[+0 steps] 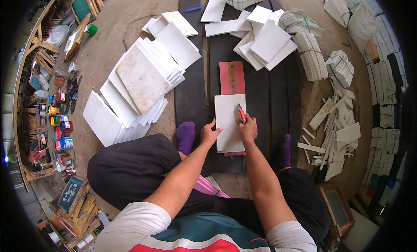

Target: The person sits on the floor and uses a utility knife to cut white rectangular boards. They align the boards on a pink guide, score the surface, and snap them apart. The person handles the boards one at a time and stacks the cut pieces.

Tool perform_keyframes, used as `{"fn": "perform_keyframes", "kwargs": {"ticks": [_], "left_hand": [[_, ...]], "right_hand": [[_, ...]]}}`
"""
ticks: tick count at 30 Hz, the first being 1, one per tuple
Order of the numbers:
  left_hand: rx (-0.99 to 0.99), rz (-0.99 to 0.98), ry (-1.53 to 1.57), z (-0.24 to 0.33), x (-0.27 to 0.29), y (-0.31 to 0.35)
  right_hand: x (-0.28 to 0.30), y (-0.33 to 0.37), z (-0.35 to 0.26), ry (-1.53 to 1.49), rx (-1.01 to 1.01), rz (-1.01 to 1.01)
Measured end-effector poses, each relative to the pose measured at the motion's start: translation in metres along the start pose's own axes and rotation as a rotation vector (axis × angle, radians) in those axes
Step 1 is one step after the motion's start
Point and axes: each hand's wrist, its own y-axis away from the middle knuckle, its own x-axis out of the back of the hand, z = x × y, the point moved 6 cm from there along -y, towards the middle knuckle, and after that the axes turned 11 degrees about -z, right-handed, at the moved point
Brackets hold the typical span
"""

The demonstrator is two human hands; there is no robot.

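In front of me a rectangular white board point(228, 129) lies lengthwise on a reddish plank point(232, 78), which shows beyond its far end and a little at its near end. My right hand point(248, 129) is closed around a red utility knife point(242, 114). The knife's blade points away from me over the right part of the board. At the board's left edge, my left hand point(210, 134) grips it, thumb on the top face and fingers curled at the side.
Fanned stacks of white boards point(143, 78) stand at the left. More loose boards point(270, 46) lie beyond the plank on the dark base point(284, 100), near a blue tool point(193, 9). White offcuts point(336, 139) are heaped at the right. Paint cans point(65, 127) line the left side.
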Motion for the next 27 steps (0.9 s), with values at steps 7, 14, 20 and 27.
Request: {"fn": "perform_keyframes", "kwargs": {"ticks": [7,14,20,27], "left_hand": [[-0.014,0.006,-0.076,0.005,0.002,-0.001],[-0.066,-0.018,-0.178,-0.002,0.004,-0.01],[-0.195,0.096,-0.54,0.065,0.014,0.008],[-0.455,-0.253,-1.179,0.073,-0.012,-0.016]], "right_hand": [[-0.004,0.001,0.003,-0.03,-0.028,0.022],[-0.004,0.007,-0.004,-0.02,-0.057,0.022],[-0.003,-0.001,0.008,0.033,-0.074,0.017],[-0.009,0.002,-0.001,0.041,-0.037,0.006]]}}
